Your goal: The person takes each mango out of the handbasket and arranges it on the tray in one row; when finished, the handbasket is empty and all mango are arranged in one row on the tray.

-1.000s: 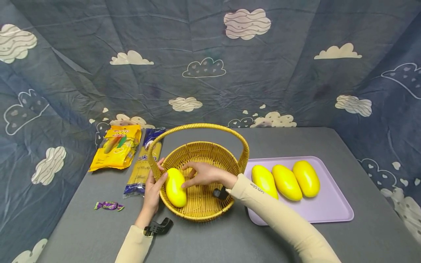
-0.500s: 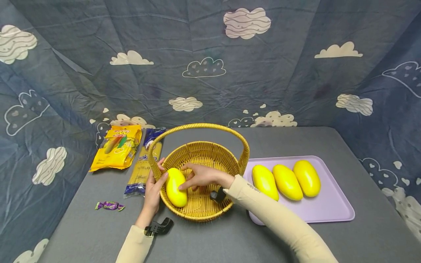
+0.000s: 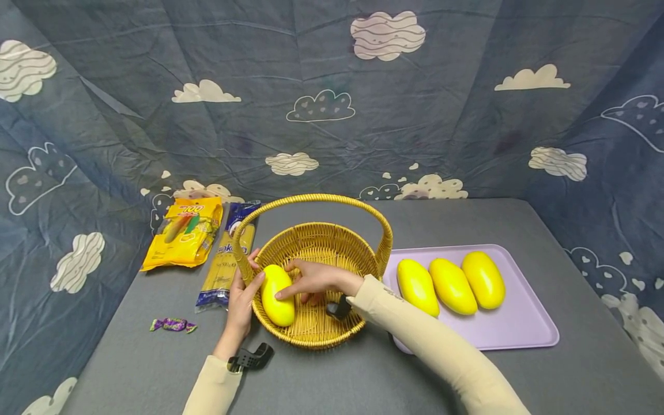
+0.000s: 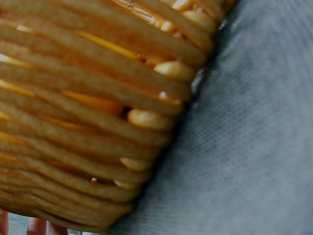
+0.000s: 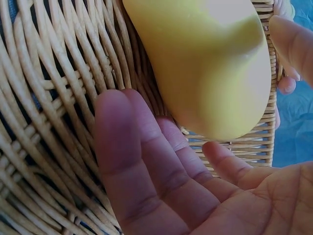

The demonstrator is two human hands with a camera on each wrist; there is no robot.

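A yellow mango (image 3: 276, 308) leans inside the left wall of the wicker basket (image 3: 332, 340). My left hand (image 3: 240, 305) holds the basket's left rim, its thumb over the edge beside the mango. Only fingertips (image 4: 36, 226) show below the basket's outer wall in the left wrist view. Inside the basket, my right hand (image 3: 319, 278) is at the mango's right side with its fingers loosely extended. The right wrist view shows these fingers (image 5: 151, 166) below the mango and the thumb apart from it, without a grip.
Several things surround the basket. A lilac tray (image 3: 519, 334) with three mangoes (image 3: 452, 286) lies at right. At left are a yellow candy bag (image 3: 184, 233), a spaghetti pack (image 3: 223, 265) and a purple wrapped candy (image 3: 173, 325). The basket's tall handle (image 3: 313, 197) arches overhead.
My right hand has shifted slightly left and its thumb now reaches further over the mango in the head view. The left hand, basket and mango stay nearly still.
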